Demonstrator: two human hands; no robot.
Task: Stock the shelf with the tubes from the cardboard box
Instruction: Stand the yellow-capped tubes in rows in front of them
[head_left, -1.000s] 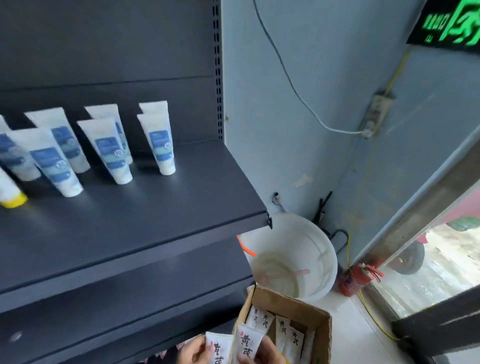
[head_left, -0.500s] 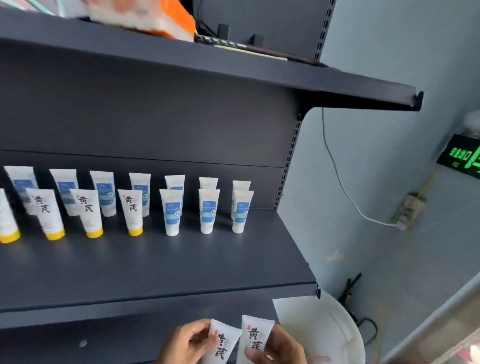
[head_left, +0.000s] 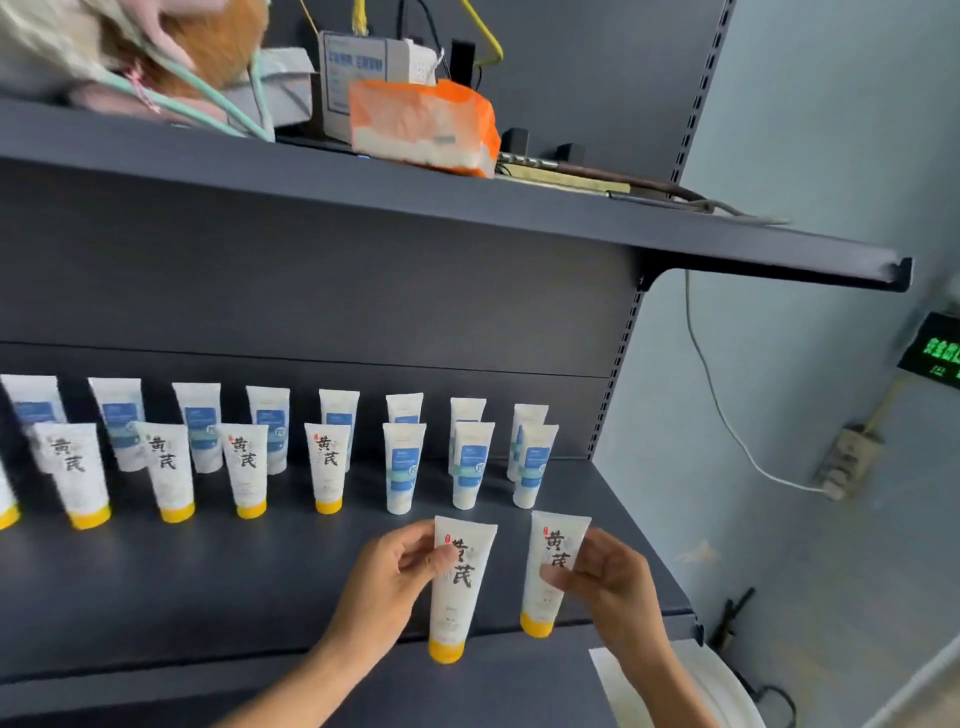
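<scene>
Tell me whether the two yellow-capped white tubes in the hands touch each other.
Apart. The head view shows dark shelf between the left hand's yellow-capped white tube and the right hand's tube.

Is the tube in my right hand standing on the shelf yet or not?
Cannot tell. The right hand still pinches the tube, upright, yellow cap down at the shelf front edge; contact isn't visible.

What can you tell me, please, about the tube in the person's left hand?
The tube is white, soft-looking plastic, with a flat crimped end on top and a yellow cap at the bottom. Large black characters and a small red mark run down its front. It stands cap down, slightly tilted, held in front of the shelf edge, not yet set down. The left hand pinches its upper part, thumb across the label. Nothing else touches it.
</scene>
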